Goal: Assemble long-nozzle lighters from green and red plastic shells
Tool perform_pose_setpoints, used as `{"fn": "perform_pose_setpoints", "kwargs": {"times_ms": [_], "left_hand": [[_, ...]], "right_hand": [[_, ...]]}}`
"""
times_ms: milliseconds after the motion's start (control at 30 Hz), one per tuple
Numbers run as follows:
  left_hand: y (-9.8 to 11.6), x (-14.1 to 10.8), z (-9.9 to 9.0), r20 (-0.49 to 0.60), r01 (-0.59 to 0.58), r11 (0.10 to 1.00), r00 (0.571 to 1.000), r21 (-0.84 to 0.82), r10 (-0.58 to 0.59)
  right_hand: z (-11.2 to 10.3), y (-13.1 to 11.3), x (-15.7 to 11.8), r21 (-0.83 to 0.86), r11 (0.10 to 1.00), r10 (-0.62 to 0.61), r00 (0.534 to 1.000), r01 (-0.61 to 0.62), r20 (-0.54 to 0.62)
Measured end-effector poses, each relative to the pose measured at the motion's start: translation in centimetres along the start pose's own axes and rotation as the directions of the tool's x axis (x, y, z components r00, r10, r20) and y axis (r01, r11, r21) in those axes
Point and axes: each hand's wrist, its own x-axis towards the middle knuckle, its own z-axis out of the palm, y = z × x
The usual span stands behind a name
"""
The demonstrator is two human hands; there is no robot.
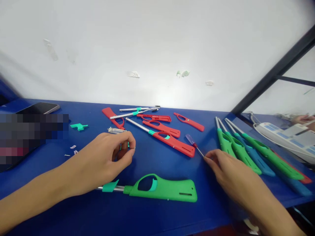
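My left hand is closed, thumb and index finger pinched on a tiny piece too small to name, above the metal tube of a green lighter. That lighter lies at the front with a teal piece around its tube. My right hand pinches the thin metal shaft tip of a small screwdriver, whose clear and red handle points up and left. Just left of the screwdriver lies a red lighter with a metal tube.
Red casing pieces and metal tubes lie near the wall. A teal part is at left. Several green and blue lighters are lined up at right, beside a white power strip. Another person's hand shows at far right.
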Motion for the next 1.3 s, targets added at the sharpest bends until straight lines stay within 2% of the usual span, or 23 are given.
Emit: {"fn": "perform_pose_setpoints", "kwargs": {"times_ms": [200, 333, 433, 533, 600, 733, 833, 967, 1067, 1300], "left_hand": [[0.6, -0.4, 0.3, -0.053, -0.037, 0.998, 0.998, -0.042, 0.034], [0.6, -0.6, 0.9, -0.102, -0.11, 0.994, 0.989, -0.002, 0.109], [0.8, -0.8, 1.2, -0.122, -0.141, 0.99, 0.982, 0.029, 0.144], [1.0, -1.1, 1.6, -0.151, -0.196, 0.98, 0.968, 0.026, 0.198], [1.2, -1.3, 1.9, -0.161, -0.23, 0.973, 0.961, -0.015, 0.225], [1.3, -1.7, 2.6, -0.197, -0.259, 0.96, 0.952, -0.104, 0.236], [1.6, -1.9, 3.0, -0.234, -0.282, 0.951, 0.94, -0.128, 0.247], [1.9, -2.0, 3.3, -0.244, -0.331, 0.935, 0.924, -0.128, 0.294], [2.0, -2.2, 3.5, -0.244, -0.357, 0.926, 0.916, -0.125, 0.32], [2.1, -2.4, 3.9, -0.21, -0.351, 0.919, 0.926, -0.177, 0.313]], "right_hand": [[-0.3, 0.8, -0.4, 0.077, 0.997, 0.032, 0.998, -0.027, -0.063], [-2.1, 0.3, 0.9, 0.243, 0.97, 0.038, 0.99, -0.004, -0.135], [-4.0, -0.9, 1.2, 0.41, 0.91, 0.011, 0.987, 0.055, -0.158], [-4.6, -2.7, 0.8, 0.615, 0.781, 0.003, 0.984, 0.107, -0.176], [-4.0, -4.0, 0.6, 0.712, 0.69, 0.016, 0.981, 0.129, -0.193], [-2.0, -7.0, 0.1, 0.804, 0.569, 0.01, 0.976, 0.172, -0.216], [-1.2, -9.5, -0.5, 0.832, 0.514, -0.015, 0.971, 0.211, -0.237], [-0.6, -11.8, -1.5, 0.824, 0.458, -0.108, 0.941, 0.333, -0.32], [-0.1, -12.3, -2.0, 0.814, 0.43, -0.171, 0.92, 0.391, -0.352], [0.2, -11.9, -2.2, 0.834, 0.385, -0.225, 0.917, 0.395, -0.331]]}}
